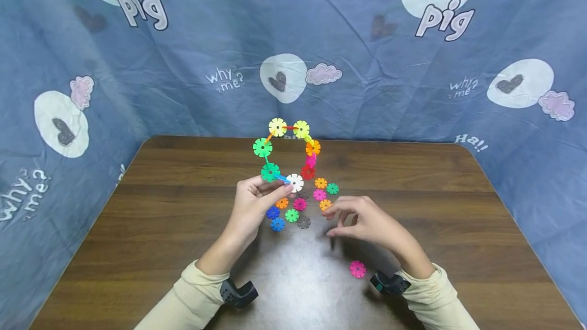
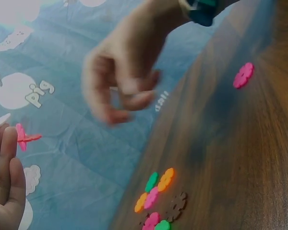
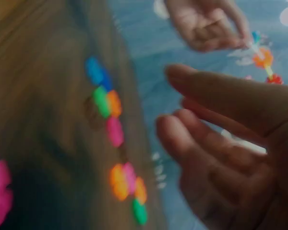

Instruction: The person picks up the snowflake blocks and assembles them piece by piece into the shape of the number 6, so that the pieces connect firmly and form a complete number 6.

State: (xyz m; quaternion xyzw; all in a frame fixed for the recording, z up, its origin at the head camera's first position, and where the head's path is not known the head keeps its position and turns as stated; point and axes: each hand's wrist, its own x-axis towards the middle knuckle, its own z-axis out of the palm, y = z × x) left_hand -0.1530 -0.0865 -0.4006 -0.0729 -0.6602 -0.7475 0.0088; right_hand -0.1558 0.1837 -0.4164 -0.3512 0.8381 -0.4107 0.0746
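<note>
My left hand (image 1: 249,208) pinches a chain of notched plastic discs (image 1: 262,147) between thumb and fingers, close to its white disc (image 1: 295,183). Held above the table, the chain bends into a ring of green, pale yellow, orange, pink and red pieces, with blue beside the white one. Right of the loose discs hovers my right hand (image 1: 362,218), fingers loosely bent, thumb apart from the fingertips, nothing between them. In the right wrist view the right hand (image 3: 230,139) is likewise bare. Only part of the left hand (image 2: 5,177) shows in its own wrist view.
Several loose discs, among them a blue disc (image 1: 277,224), a green disc (image 1: 291,215) and a brown disc (image 1: 303,222), lie under the ring on the wooden table (image 1: 183,228). A single pink disc (image 1: 357,269) lies near the right wrist. Behind hangs a blue printed cloth (image 1: 192,90).
</note>
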